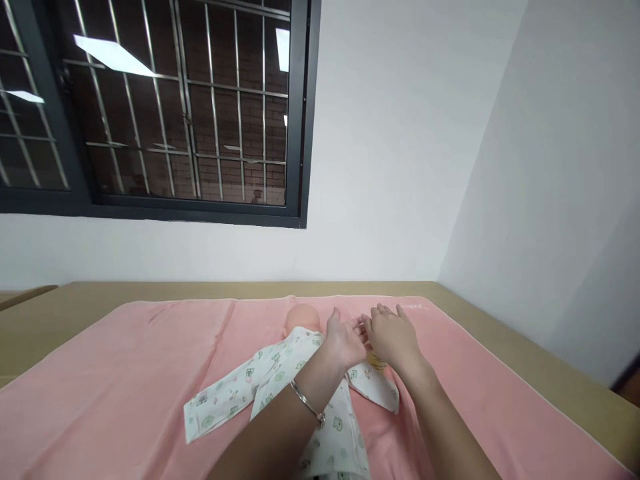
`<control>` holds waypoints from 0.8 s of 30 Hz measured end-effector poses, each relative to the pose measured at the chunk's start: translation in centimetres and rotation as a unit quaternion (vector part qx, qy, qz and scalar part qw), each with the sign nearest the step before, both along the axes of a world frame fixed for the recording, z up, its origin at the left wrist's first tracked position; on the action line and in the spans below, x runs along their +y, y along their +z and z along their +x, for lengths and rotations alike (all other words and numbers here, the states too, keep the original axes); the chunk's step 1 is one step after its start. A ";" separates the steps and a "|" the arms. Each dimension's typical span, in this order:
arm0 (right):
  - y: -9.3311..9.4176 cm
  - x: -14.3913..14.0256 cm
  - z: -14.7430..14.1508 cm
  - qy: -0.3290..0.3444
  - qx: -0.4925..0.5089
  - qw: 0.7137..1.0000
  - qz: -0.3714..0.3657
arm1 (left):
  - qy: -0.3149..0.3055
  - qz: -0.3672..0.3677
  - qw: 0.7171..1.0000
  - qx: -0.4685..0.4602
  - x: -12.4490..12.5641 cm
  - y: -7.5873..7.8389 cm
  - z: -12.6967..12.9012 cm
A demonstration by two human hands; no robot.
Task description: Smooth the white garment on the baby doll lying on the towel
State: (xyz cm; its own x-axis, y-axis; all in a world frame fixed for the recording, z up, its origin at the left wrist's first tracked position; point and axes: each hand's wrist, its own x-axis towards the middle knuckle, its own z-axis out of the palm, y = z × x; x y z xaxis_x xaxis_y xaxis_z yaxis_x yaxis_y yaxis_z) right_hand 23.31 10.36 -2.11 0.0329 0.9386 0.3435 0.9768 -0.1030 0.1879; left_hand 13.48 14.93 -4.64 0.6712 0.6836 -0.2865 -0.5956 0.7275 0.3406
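While a doll (301, 319) in a printed garment (280, 380) lies on the pink blanket (125, 373), the left hand (344, 341) and right hand (393, 337) hover right of its head, fingers loosely spread, gripping nothing.

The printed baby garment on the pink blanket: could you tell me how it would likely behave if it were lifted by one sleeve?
The printed garment would probably go floppy: its spread sleeve lies flat and creased on the pink blanket. It looks thin, so likely light. The doll seems to lie in it, under the left hand and right hand, so it may drag.
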 end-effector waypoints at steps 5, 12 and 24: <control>0.6 0.5 -0.8 -0.052 0.020 0.998 0.027 | -0.088 0.008 0.993 0.081 -2.5 -1.1 -2.1; 1.7 0.0 -1.4 -0.115 0.126 0.985 -0.017 | -0.092 0.038 0.990 0.095 -6.0 -0.3 -7.7; 0.7 -0.9 -3.6 -0.096 0.196 0.976 0.008 | -0.066 0.088 0.990 0.089 -9.8 3.8 -13.6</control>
